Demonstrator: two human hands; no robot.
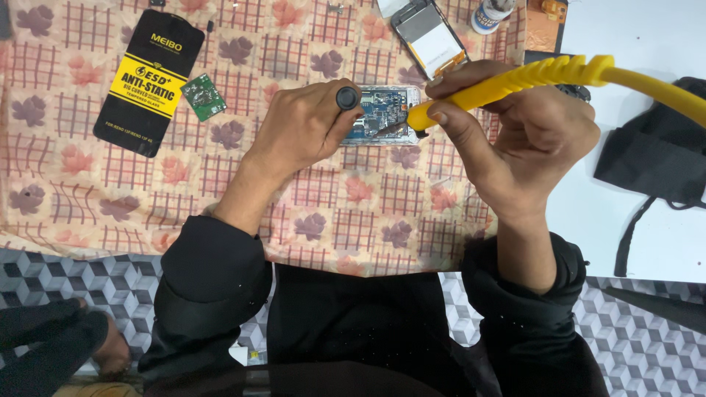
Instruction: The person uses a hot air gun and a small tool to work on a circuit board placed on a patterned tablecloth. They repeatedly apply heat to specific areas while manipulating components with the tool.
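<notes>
On floral cloth, two hands, one phone

Black packet, green board (small)

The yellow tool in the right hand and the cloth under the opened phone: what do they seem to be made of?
The yellow tool looks like matte moulded plastic or rubber: its grip is ribbed, and a smooth yellow cable bends away from it. Its dark tip looks metallic. The cloth seems a printed woven fabric, or perhaps coated; it lies flat with a leaf and check pattern and little shine.
</notes>
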